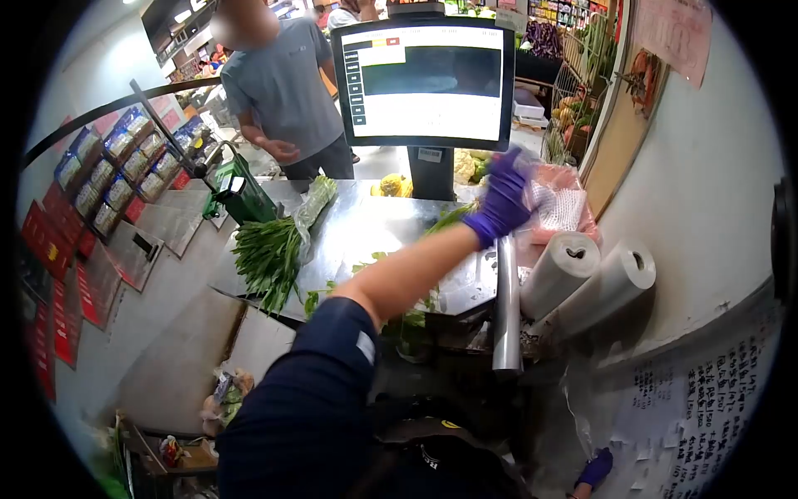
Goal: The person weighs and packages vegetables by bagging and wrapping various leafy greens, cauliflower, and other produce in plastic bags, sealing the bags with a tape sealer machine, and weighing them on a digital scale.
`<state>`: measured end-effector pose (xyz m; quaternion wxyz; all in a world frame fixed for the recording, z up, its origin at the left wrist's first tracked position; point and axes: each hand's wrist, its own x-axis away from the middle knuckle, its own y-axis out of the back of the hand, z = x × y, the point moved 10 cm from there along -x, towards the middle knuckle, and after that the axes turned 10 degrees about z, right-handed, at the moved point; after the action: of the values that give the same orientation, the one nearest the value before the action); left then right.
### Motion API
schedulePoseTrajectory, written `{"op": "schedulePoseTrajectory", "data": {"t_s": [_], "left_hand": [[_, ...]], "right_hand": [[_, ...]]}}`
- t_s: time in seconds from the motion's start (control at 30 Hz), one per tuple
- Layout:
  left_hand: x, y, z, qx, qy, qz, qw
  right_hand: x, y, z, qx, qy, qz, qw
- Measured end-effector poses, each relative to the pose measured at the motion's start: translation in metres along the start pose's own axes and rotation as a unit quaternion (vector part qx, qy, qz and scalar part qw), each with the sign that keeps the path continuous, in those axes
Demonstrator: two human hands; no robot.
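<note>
My left hand (503,200), in a purple glove, reaches across the metal counter (366,220) beside the monitor stand, near white foam netting (559,208). Its fingers are smeared by motion, so their grip is unclear. Low on the right, my gloved right hand (594,468) is closed on a thin strip of clear plastic (578,412) that hangs above it. Long green leafy vegetables (270,254) lie on the counter's left side, their stems in a clear bag (316,200). Loose green sprigs (370,262) lie partly behind my left forearm.
A monitor (428,83) stands at the counter's back. Two plastic film rolls (561,270) and a metal tube (506,316) are at the right, by a wall. A person (287,91) stands across the counter, near a green device (241,195). Packaged goods (104,179) fill the left racks.
</note>
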<state>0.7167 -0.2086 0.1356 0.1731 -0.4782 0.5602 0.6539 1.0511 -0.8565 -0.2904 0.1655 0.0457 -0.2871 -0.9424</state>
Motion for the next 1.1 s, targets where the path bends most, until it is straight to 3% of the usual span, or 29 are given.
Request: {"op": "schedulePoseTrajectory", "data": {"t_s": [0.07,0.13,0.2,0.3,0.5,0.53,0.6,0.63,0.7,0.8,0.87,0.93,1.0,1.07,1.1], "left_hand": [[-0.001,0.063,0.101,-0.121,0.089,-0.114,0.982],[-0.003,0.125,0.205,-0.266,0.199,-0.204,0.921],[-0.011,0.188,0.263,-0.364,0.221,-0.28,0.86],[-0.036,0.231,0.265,-0.353,0.32,-0.196,0.857],[-0.07,0.215,0.291,-0.401,0.353,-0.107,0.838],[-0.071,0.215,0.293,-0.393,0.366,-0.116,0.836],[-0.068,0.215,0.294,-0.36,0.358,-0.132,0.851],[-0.071,0.208,0.351,-0.354,0.309,-0.108,0.876],[-0.059,0.207,0.344,-0.331,0.272,-0.113,0.897],[-0.038,0.209,0.276,-0.232,0.18,-0.146,0.945],[-0.017,0.2,0.197,-0.102,0.11,-0.12,0.981],[0.014,0.174,0.094,0.066,0.047,-0.036,0.996],[0.054,0.139,-0.025,0.243,-0.039,0.092,0.965],[0.097,0.107,-0.141,0.393,-0.124,0.197,0.89],[0.115,0.095,-0.185,0.426,-0.143,0.221,0.866]], "right_hand": [[0.006,0.015,0.017,0.048,-0.011,0.006,0.999],[0.015,0.021,0.039,0.096,-0.013,0.007,0.995],[0.022,0.015,0.054,0.142,-0.006,0.01,0.99],[0.02,-0.002,0.056,0.026,0.0,0.02,0.999],[0.035,-0.005,0.135,0.177,0.047,0.022,0.983],[0.038,-0.004,0.139,0.143,0.005,0.029,0.989],[0.044,0.0,0.143,0.07,-0.048,0.035,0.996],[0.045,0.003,0.131,0.034,-0.061,0.032,0.997],[0.046,0.017,0.134,0.061,-0.039,-0.002,0.997],[0.04,0.031,0.172,0.124,0.018,-0.024,0.992],[0.025,0.026,0.205,0.113,0.006,0.085,0.99],[0.034,0.001,0.298,0.048,0.025,0.199,0.979],[0.062,-0.034,0.39,-0.007,0.068,0.298,0.952],[0.101,-0.076,0.442,0.091,-0.035,0.459,0.883],[0.124,-0.098,0.472,0.126,0.012,0.526,0.841]]}}
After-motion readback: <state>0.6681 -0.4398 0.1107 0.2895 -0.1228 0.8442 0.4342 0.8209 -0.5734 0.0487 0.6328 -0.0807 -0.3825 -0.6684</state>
